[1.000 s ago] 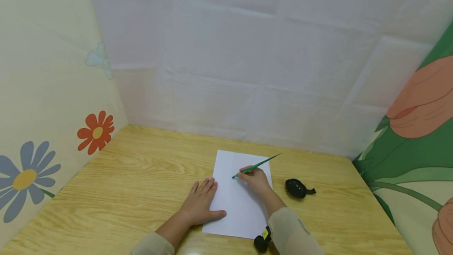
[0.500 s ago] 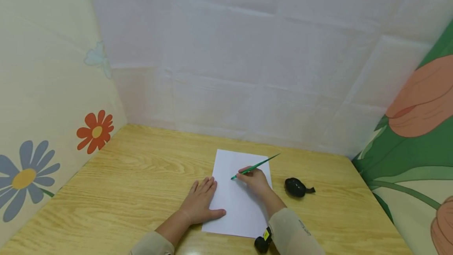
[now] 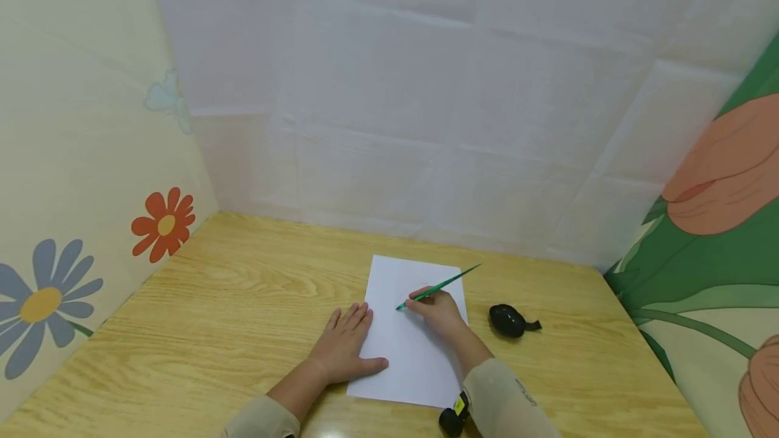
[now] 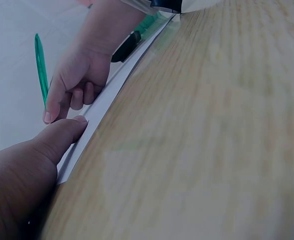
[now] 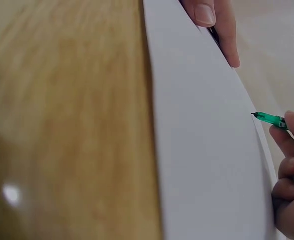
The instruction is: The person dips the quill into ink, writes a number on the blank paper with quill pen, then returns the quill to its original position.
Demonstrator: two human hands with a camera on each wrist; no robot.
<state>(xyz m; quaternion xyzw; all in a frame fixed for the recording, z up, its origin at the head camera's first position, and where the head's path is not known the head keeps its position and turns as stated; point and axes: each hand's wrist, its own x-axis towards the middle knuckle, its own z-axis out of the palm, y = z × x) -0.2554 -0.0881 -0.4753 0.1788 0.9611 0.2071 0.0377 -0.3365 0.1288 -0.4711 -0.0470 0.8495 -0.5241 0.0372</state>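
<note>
A white sheet of paper (image 3: pixel 414 370) lies on the wooden table in front of me. My left hand (image 3: pixel 342 350) rests flat with fingers spread over the sheet's left edge, the thumb reaching onto the paper. Above the sheet's upper middle, my right hand (image 3: pixel 439 313) pinches a slim green pen (image 3: pixel 447 282) with a long tapering tail that slants up to the right. In the right wrist view the dark tip of the pen (image 5: pixel 269 119) points down at the paper (image 5: pixel 207 130). The right hand's lower fingers are curled under. No clear marks show on the sheet.
A glossy black oval object (image 3: pixel 507 322) with a short tail lies right of the paper. A black device with a yellow label (image 3: pixel 453 418) sits at the right wrist. A pale cloth (image 3: pixel 389 100) hangs behind the table (image 3: pixel 255 289); flowered panels flank both sides.
The pen tip has shifted slightly down the sheet and a touch left, with my right hand moving little. My left hand has stayed in place on the paper.
</note>
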